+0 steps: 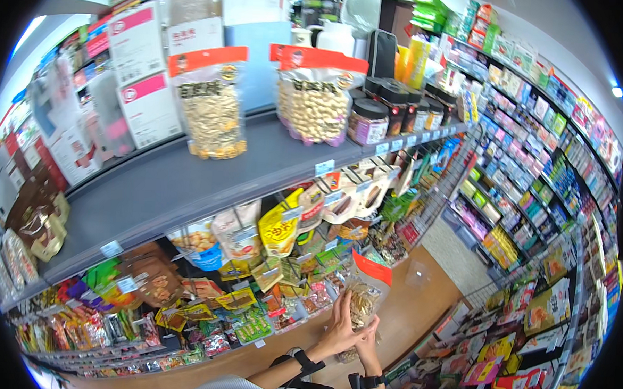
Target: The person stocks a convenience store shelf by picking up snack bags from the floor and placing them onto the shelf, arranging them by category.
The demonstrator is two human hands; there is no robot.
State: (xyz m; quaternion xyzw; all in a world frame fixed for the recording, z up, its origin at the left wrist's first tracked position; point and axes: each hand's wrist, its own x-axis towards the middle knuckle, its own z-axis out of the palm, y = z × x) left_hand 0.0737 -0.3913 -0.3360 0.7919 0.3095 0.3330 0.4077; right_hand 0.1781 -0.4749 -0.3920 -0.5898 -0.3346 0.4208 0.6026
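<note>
Low in front of me, over the aisle floor, both hands are on a clear plastic pouch (pixel 363 296) of dried food with a red top band. My left hand (pixel 341 321) lies along its left side with fingers extended. My right hand (pixel 366 339) grips around its lower end, and the hands meet there. Part of another see-through package (pixel 347 355) shows below them, mostly hidden. On the grey shelf (pixel 181 181) stand a similar pouch of pale dried food (pixel 212 107) and, to its right, pouches of peanuts in the shell (pixel 315 101).
Black-lidded jars (pixel 369 121) line the shelf's right end. White boxes with pink bands (pixel 151 109) stand behind it at left. Snack bags (pixel 280 227) hang beneath on hooks. Another snack rack (pixel 524 334) borders the aisle floor (pixel 422 288) at right, with stocked shelves (pixel 533 141) beyond.
</note>
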